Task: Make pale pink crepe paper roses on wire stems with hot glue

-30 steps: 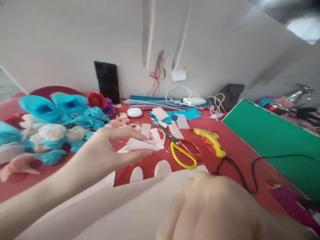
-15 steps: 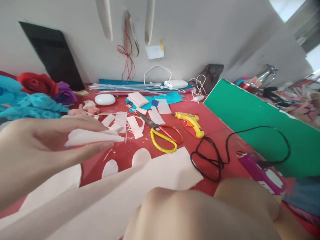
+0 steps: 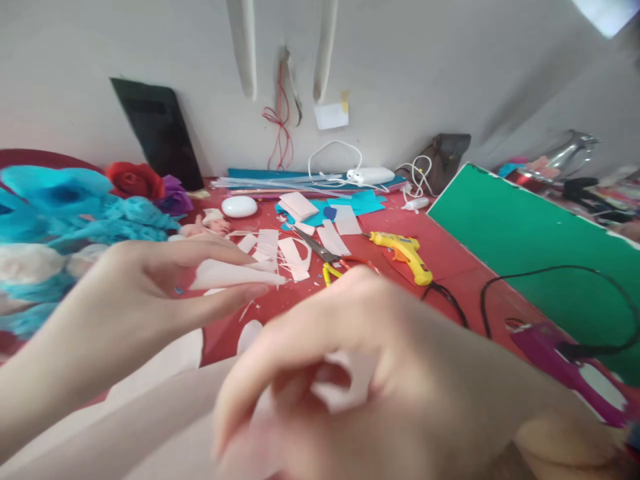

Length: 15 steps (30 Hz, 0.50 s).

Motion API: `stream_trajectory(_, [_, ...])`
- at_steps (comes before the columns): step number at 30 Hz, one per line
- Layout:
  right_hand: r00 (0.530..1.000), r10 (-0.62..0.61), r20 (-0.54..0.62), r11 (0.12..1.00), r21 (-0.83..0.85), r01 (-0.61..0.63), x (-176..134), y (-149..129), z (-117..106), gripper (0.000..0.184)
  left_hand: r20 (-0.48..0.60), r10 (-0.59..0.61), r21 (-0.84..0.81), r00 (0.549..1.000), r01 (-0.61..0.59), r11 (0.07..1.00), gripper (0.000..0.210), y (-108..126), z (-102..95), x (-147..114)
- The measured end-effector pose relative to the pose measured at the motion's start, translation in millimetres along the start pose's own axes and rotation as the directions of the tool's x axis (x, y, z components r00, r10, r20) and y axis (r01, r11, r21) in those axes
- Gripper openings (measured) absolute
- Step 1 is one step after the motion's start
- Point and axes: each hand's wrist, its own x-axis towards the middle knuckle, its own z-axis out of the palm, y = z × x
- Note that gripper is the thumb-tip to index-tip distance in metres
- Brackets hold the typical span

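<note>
Between the thumb and fingers of my left hand (image 3: 135,293) is a folded pale pink paper piece (image 3: 233,275), its narrow end pointing right. Close to the camera, my right hand (image 3: 380,353) is curled and blurred, thumb and fingertips drawn together; what it grips, if anything, is hidden. Beneath both hands lies a large pale pink sheet (image 3: 165,400), partly covered by the right hand. Scissors (image 3: 320,247) with red and yellow handles rest beyond, their handles mostly blocked by the right hand. Pale paper scraps (image 3: 269,245) are scattered left of the blades.
A yellow glue gun (image 3: 407,257) with a black cord lies right of centre. A purple power strip (image 3: 565,370) sits by a leaning green board (image 3: 540,240). Blue fabric flowers (image 3: 55,200) crowd the left; a white mouse (image 3: 239,207) is behind the scraps.
The view has shifted, so things appear farther right and slightly lower. My right hand has risen toward the middle, now covering the scissor handles. The left hand still pinches the folded paper.
</note>
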Motion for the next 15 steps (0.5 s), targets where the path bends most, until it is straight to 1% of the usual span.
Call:
stream_trajectory(1, [0.996, -0.065, -0.064, 0.998, -0.003, 0.065, 5.5, -2.9, -4.3, 0.014, 0.053, 0.045, -0.065, 0.998, -0.041, 0.997, 0.015, 1.1, -0.7, 0.0])
stream_trajectory(2, [0.983, -0.094, -0.156, 0.995, -0.037, 0.090, 10.5, -3.8, -7.5, 0.012, 0.070, 0.060, -0.093, 0.996, -0.053, 0.994, 0.012, 2.2, -1.6, -0.2])
stream_trajectory(3, [0.967, -0.100, -0.234, 0.993, -0.088, 0.081, 15.2, -2.8, -9.8, 0.011, 0.084, 0.077, -0.117, 0.993, -0.067, 0.991, 0.010, 3.1, -2.6, -0.4])
stream_trajectory(4, [0.947, -0.092, -0.309, 0.988, -0.149, 0.048, 19.3, -0.3, -11.4, 0.010, 0.085, 0.091, -0.128, 0.992, -0.080, 0.989, 0.010, 3.7, -3.6, -0.8])
stream_trajectory(5, [0.929, -0.098, -0.356, 0.976, -0.216, 0.021, 23.0, 3.3, -12.7, 0.010, 0.082, 0.101, -0.132, 0.992, -0.090, 0.987, 0.011, 4.0, -4.5, -1.2])
stream_trajectory(7, [0.912, -0.127, -0.390, 0.941, -0.338, -0.014, 29.0, 11.8, -14.5, 0.021, 0.090, 0.123, -0.140, 0.988, -0.110, 0.984, 0.010, 4.1, -6.2, -2.0])
stream_trajectory(8, [0.912, -0.147, -0.383, 0.924, -0.382, -0.011, 31.3, 15.7, -15.2, 0.027, 0.099, 0.135, -0.145, 0.986, -0.120, 0.982, 0.010, 4.1, -6.8, -2.4])
stream_trajectory(9, [0.923, -0.151, -0.354, 0.916, -0.402, -0.004, 33.0, 18.9, -15.8, 0.030, 0.105, 0.149, -0.155, 0.983, -0.132, 0.979, 0.010, 4.2, -7.2, -2.9])
stream_trajectory(10, [0.941, -0.143, -0.307, 0.918, -0.397, 0.010, 34.3, 21.1, -16.2, 0.028, 0.111, 0.162, -0.165, 0.980, -0.143, 0.976, 0.010, 4.4, -7.5, -3.4])
stream_trajectory(12, [0.973, -0.115, -0.199, 0.935, -0.351, 0.039, 35.5, 22.8, -16.6, 0.014, 0.113, 0.187, -0.181, 0.976, -0.164, 0.970, 0.009, 5.2, -7.4, -4.7])
stream_trajectory(13, [0.983, -0.099, -0.152, 0.941, -0.335, 0.043, 35.5, 22.5, -16.4, 0.011, 0.112, 0.192, -0.184, 0.975, -0.170, 0.968, 0.008, 5.7, -7.2, -5.4])
stream_trajectory(15, [0.993, -0.060, -0.098, 0.936, -0.350, 0.021, 34.8, 20.5, -15.0, 0.014, 0.121, 0.184, -0.180, 0.976, -0.160, 0.971, 0.007, 6.4, -6.6, -6.6])
